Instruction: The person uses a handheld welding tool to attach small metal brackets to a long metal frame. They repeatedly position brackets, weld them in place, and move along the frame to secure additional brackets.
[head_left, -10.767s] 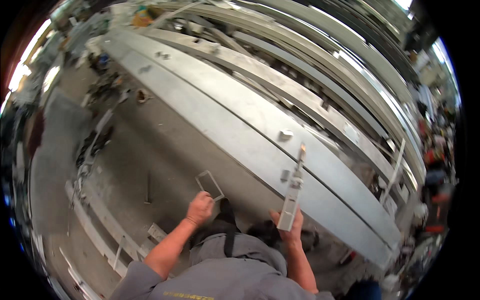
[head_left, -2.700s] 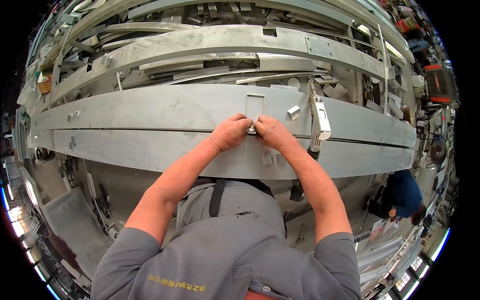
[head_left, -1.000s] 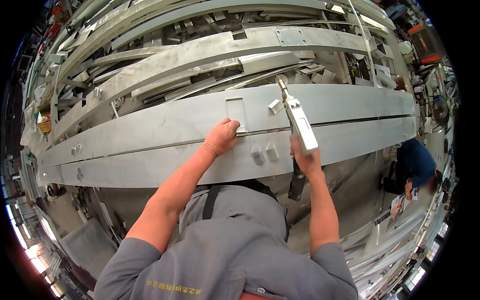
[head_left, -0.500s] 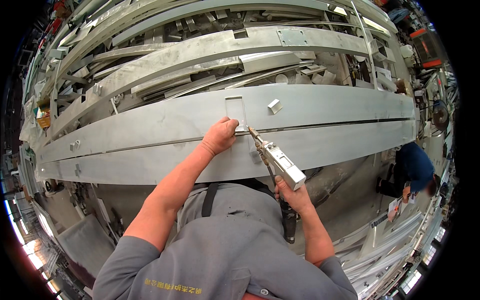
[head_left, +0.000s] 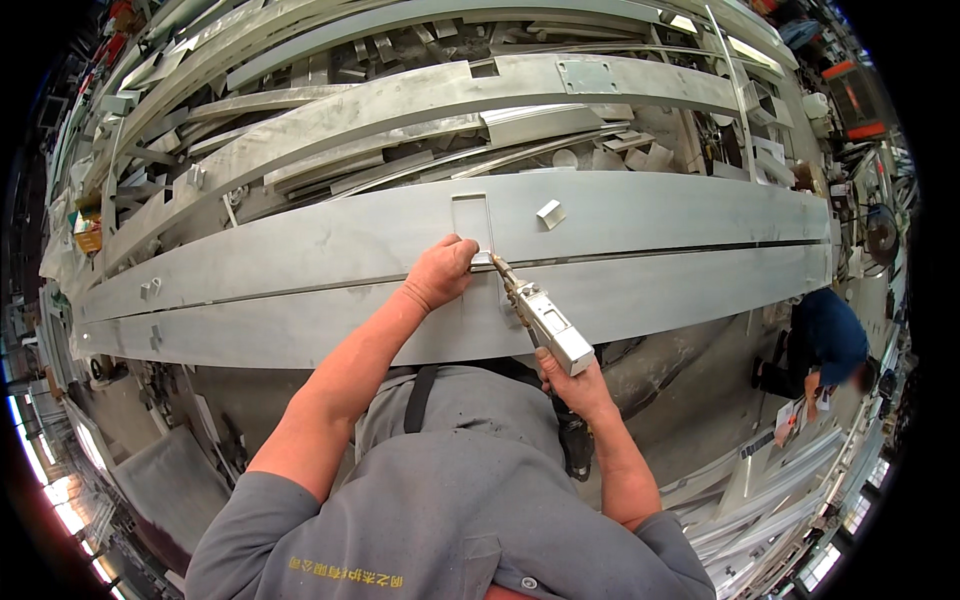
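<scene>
Two long, pale grey metal beams [head_left: 330, 235] lie side by side in front of me, a dark gap between them. A narrow rectangular cut-out outline [head_left: 470, 198] shows in the far beam. At its near end is a small bright metal piece [head_left: 482, 258]; my left hand [head_left: 440, 272] is closed in a pinch at that piece's left side, and the fingertips partly hide it. My right hand [head_left: 575, 383] is wrapped round the rear of a silver welding gun [head_left: 548, 322]. The gun's brass-coloured nozzle points at the piece, very near or touching it.
A small bent metal bracket [head_left: 550, 214] rests on the far beam, right of the cut-out. Beyond lie a curved beam [head_left: 400, 107] and many metal offcuts [head_left: 550, 125]. A person in dark blue [head_left: 828, 335] bends down at the right, near stacked metal strips [head_left: 770, 490].
My right hand and the rear of the welding gun have swung left and slightly away from me. The nozzle has shifted slightly left. My left hand has stayed in place.
</scene>
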